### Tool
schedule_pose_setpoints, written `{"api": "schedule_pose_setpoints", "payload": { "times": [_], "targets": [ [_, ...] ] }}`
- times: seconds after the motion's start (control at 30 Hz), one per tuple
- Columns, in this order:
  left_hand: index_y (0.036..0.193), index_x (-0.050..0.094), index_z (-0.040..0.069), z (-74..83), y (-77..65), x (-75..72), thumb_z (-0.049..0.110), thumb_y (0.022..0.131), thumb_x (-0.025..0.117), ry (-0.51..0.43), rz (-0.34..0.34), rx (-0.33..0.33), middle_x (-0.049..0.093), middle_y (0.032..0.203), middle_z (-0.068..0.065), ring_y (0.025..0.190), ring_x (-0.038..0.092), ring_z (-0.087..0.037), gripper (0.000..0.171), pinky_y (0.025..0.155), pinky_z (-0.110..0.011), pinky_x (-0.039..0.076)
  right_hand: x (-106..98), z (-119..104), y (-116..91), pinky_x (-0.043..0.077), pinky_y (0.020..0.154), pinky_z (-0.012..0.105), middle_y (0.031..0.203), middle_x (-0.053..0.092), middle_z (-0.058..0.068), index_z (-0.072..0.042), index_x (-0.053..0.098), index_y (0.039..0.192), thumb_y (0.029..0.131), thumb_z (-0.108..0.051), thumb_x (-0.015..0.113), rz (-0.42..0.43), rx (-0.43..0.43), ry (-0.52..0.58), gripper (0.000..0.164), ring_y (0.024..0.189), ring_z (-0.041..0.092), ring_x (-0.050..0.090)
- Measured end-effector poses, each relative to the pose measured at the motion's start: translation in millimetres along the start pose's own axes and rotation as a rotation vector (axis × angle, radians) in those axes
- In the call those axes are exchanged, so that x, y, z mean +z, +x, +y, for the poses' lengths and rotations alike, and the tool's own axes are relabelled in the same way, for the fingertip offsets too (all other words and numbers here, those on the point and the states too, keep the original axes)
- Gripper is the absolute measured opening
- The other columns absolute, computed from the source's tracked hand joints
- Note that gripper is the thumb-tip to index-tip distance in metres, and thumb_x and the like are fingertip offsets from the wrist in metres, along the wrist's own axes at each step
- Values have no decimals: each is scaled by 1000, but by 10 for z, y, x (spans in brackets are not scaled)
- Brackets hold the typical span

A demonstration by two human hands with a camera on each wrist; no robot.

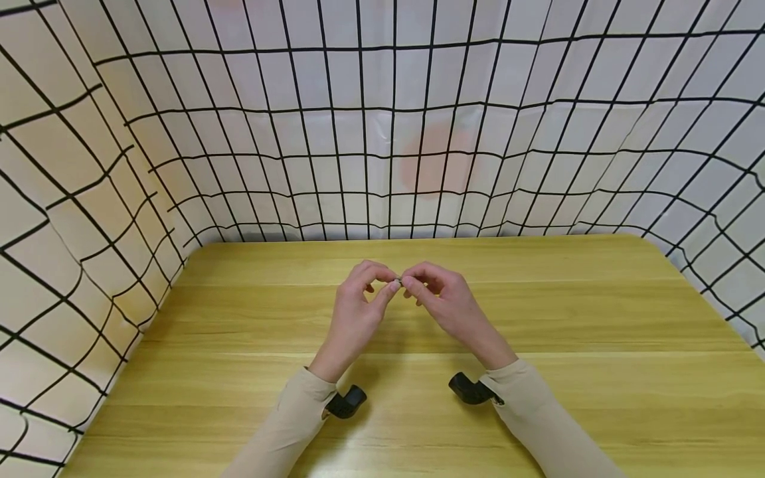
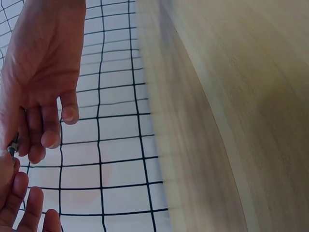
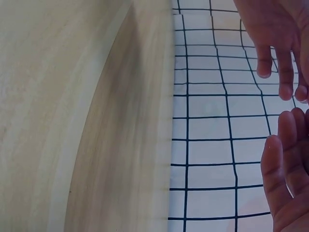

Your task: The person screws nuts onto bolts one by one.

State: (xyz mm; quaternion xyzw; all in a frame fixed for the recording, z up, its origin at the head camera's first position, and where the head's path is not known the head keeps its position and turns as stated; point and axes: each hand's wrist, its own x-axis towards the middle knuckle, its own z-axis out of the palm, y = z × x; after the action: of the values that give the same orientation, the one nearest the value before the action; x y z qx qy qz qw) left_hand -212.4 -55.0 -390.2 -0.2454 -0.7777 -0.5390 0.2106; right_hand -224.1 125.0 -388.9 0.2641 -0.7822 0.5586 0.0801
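Observation:
My left hand (image 1: 356, 300) and right hand (image 1: 445, 299) meet fingertip to fingertip over the middle of the wooden table. Between them is a tiny dark, metallic-looking piece (image 1: 398, 282), pinched by thumb and forefinger from either side. The left wrist view also catches this piece (image 2: 13, 146) at its left edge, mostly covered by fingers; its kind cannot be made out. In that view the other fingers of the left hand (image 2: 41, 77) hang loosely bent. The right wrist view shows fingers of the right hand (image 3: 280, 34) above those of the left, with the pinch out of frame.
The pale wooden table (image 1: 239, 332) spreads under both arms. White sheeting with a black grid (image 1: 335, 133) rises behind it and along both sides. A black wrist device (image 1: 348, 402) sits at the left cuff, and another black device (image 1: 469, 389) at the right.

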Motion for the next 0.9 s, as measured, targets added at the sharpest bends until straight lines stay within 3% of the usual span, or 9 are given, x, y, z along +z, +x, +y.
{"api": "schedule_pose_setpoints", "payload": {
  "times": [0.2, 0.33, 0.5, 0.7, 0.9],
  "targets": [
    [94, 70, 9, -5, -5, 5, 8, 92, 69, 7, -3, 11, 62, 97, 4, 95, 54, -12, 3, 76, -40, 42, -7, -16, -6, 53, 71, 47, 87, 67, 5, -13, 71, 98, 102, -27, 56, -4, 81, -13, 21, 81, 19, 62],
    [94, 70, 10, -1, 3, 2, 7, 92, 69, 7, 4, 10, 62, 97, 4, 95, 53, -11, 3, 76, -40, 41, -21, -46, -5, 53, 71, 42, 96, 67, 5, -11, 69, 108, 103, -21, 56, -14, 100, -22, 18, 85, 19, 62],
    [95, 69, 8, -5, 8, -2, 11, 94, 67, 2, 11, -8, 62, 97, 5, 95, 53, -10, 4, 76, -41, 41, -41, -233, -16, 51, 74, 36, 112, 64, 7, -6, 63, 116, 95, -6, 64, -16, 28, -36, 22, 93, 24, 63],
    [94, 70, 9, -10, 11, 0, 9, 94, 68, 2, 15, -30, 63, 96, 5, 95, 53, -11, 2, 76, -44, 42, -59, -386, -20, 52, 72, 37, 107, 63, 10, 0, 63, 108, 90, 3, 68, -10, -58, -71, 19, 90, 26, 63],
    [93, 70, 9, -14, 18, 0, 7, 92, 69, -6, 24, -25, 63, 95, 4, 93, 54, -12, 2, 75, -42, 42, -61, -379, -22, 50, 71, 38, 102, 65, 7, -2, 66, 106, 91, 1, 67, 4, -56, -86, 15, 90, 24, 62]
  ]
}}
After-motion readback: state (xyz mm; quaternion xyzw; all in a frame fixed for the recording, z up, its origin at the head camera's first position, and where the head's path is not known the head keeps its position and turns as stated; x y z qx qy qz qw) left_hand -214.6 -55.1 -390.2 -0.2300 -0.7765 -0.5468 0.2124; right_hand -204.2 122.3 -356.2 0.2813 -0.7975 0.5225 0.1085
